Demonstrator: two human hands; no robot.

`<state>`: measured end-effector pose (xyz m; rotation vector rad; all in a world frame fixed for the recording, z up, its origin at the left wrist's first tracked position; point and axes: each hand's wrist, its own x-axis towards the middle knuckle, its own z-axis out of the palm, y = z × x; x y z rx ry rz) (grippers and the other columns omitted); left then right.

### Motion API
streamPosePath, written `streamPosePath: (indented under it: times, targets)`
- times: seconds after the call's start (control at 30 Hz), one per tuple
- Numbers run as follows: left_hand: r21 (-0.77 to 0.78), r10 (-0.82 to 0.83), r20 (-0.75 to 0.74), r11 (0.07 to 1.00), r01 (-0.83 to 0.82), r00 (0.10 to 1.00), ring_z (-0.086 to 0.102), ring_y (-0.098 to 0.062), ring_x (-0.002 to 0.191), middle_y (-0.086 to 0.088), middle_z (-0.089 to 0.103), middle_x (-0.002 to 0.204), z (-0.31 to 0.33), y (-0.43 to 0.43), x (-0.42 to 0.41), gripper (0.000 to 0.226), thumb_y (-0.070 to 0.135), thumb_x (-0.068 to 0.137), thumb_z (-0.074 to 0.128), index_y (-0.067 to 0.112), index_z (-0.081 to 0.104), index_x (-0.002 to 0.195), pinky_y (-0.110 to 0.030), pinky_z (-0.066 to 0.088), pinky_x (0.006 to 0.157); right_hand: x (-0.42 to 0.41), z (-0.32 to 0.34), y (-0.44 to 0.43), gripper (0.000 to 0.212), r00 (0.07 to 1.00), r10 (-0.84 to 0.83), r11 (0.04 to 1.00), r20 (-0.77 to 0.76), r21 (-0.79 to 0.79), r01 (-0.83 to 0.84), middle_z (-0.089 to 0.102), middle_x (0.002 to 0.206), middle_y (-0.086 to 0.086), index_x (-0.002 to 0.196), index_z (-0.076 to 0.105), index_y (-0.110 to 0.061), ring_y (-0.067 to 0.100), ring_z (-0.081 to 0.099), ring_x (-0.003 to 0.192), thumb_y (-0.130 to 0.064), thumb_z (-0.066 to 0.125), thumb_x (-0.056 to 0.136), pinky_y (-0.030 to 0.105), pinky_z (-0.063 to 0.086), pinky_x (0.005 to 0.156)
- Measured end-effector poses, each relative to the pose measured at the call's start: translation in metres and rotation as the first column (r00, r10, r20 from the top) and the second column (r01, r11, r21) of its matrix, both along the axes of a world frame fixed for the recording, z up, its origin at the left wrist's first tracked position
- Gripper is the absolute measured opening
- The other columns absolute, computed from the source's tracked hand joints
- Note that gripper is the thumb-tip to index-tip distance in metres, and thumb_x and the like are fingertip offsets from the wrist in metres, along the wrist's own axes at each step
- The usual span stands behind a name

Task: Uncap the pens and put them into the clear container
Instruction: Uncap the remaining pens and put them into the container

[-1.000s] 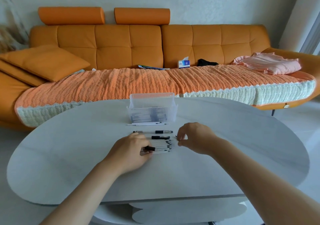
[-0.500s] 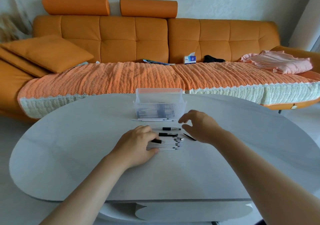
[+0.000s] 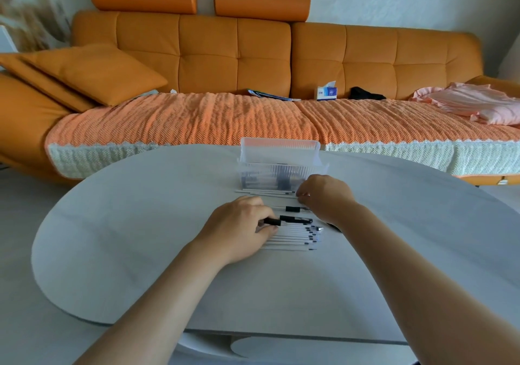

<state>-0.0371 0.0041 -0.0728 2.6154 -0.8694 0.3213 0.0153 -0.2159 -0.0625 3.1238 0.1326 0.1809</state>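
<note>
Where the left hand (image 3: 239,228) lies: nearest, its fingers pinching a black-capped pen (image 3: 272,221) at the row of pens (image 3: 292,239) on the worktop (image 3: 140,252).
Step advice: probably best to steady the barrel, pull the cap straight along its axis, and leave the row undisturbed.
Right hand (image 3: 323,198): fingers curled over the far pens (image 3: 264,193) just before the container; whether they grasp one, I cannot tell.
Clear container (image 3: 278,164): behind, upright, pens inside.
Writing: tissue box (image 3: 326,92) on the sofa (image 3: 225,55) has a blue label, too small to read.
</note>
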Motion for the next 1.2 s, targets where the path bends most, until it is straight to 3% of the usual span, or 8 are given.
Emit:
streamPosePath:
  times: [0.23,0.33,0.57,0.63,0.73,0.87,1.0,1.2]
  targets:
    - [-0.065,0.062,0.079,0.996,-0.057,0.995,0.052,-0.007,0.083,0.015,0.054,0.087,0.004,0.004,0.003,0.016,0.04,0.093,0.056,0.03,0.067,0.099,-0.018,0.034,0.057,-0.007,0.003,0.001,0.024,1.0,0.012,1.0,0.01,0.028,-0.012,0.066,0.1,-0.006,0.101,0.071,-0.028,0.017,0.063,0.084,-0.026,0.047,0.099,0.03,0.054,0.067]
    - [-0.124,0.102,0.149,0.989,-0.083,0.984,0.055,-0.007,0.083,0.016,0.058,0.095,0.007,0.006,0.004,0.016,0.036,0.093,0.058,0.03,0.068,0.103,-0.014,0.032,0.057,-0.016,0.008,-0.002,0.023,0.999,0.029,0.99,0.033,0.139,-0.033,0.066,0.101,-0.009,0.099,0.068,-0.029,0.017,0.063,0.086,-0.027,0.045,0.098,0.032,0.054,0.071]
    - [-0.126,0.172,0.297,0.982,-0.14,0.939,0.061,-0.015,0.092,0.008,0.064,0.11,0.01,0.004,0.006,0.03,0.028,0.085,0.07,0.023,0.068,0.114,-0.027,0.049,0.063,-0.046,0.016,-0.006,0.008,0.985,0.153,0.879,0.084,0.444,-0.174,0.064,0.092,-0.022,0.095,0.065,-0.035,0.0,0.058,0.073,-0.03,0.059,0.093,0.021,0.049,0.066]
    - [-0.13,0.173,0.29,0.982,-0.14,0.941,0.061,-0.015,0.084,0.01,0.066,0.096,0.01,0.003,0.006,0.017,0.03,0.087,0.067,0.024,0.069,0.102,-0.027,0.047,0.058,-0.051,0.016,-0.006,0.008,0.979,0.181,0.85,0.097,0.485,-0.205,0.063,0.089,-0.021,0.094,0.067,-0.032,-0.004,0.057,0.071,-0.027,0.061,0.093,0.012,0.042,0.062]
    - [-0.138,0.176,0.257,0.98,-0.145,0.95,0.058,-0.012,0.073,0.012,0.062,0.076,0.007,0.0,0.004,0.013,0.035,0.091,0.057,0.026,0.064,0.087,-0.026,0.041,0.051,-0.06,0.017,-0.009,0.01,0.975,0.206,0.824,0.086,0.521,-0.22,0.062,0.089,-0.022,0.096,0.067,-0.032,0.002,0.06,0.069,-0.025,0.06,0.093,0.014,0.042,0.062]
    - [-0.154,0.149,0.221,0.981,-0.116,0.964,0.059,-0.009,0.074,0.014,0.064,0.08,0.004,-0.006,0.002,0.008,0.035,0.092,0.059,0.028,0.063,0.088,-0.027,0.045,0.053,-0.068,0.019,-0.008,0.022,0.973,0.23,0.823,0.033,0.527,-0.213,0.059,0.093,-0.025,0.114,0.066,-0.035,0.003,0.062,0.082,-0.026,0.054,0.098,0.015,0.045,0.07]
    - [-0.18,0.143,0.182,0.977,-0.11,0.973,0.059,-0.008,0.077,0.016,0.063,0.086,0.004,-0.01,0.001,0.008,0.037,0.091,0.061,0.03,0.064,0.091,-0.025,0.045,0.055,-0.071,0.022,-0.01,0.023,0.971,0.241,0.822,0.0,0.532,-0.204,0.066,0.1,-0.014,0.113,0.072,-0.029,0.005,0.063,0.088,-0.023,0.054,0.099,0.019,0.05,0.078]
    - [-0.236,0.245,0.121,0.948,-0.212,0.962,0.058,-0.006,0.077,0.018,0.06,0.099,0.009,-0.008,0.001,0.019,0.048,0.092,0.054,0.036,0.066,0.101,-0.02,0.039,0.056,-0.071,0.021,-0.028,0.022,0.99,0.138,0.846,0.033,0.516,-0.135,0.061,0.095,-0.018,0.107,0.073,-0.026,-0.008,0.053,0.078,-0.02,0.054,0.098,0.004,0.038,0.063]
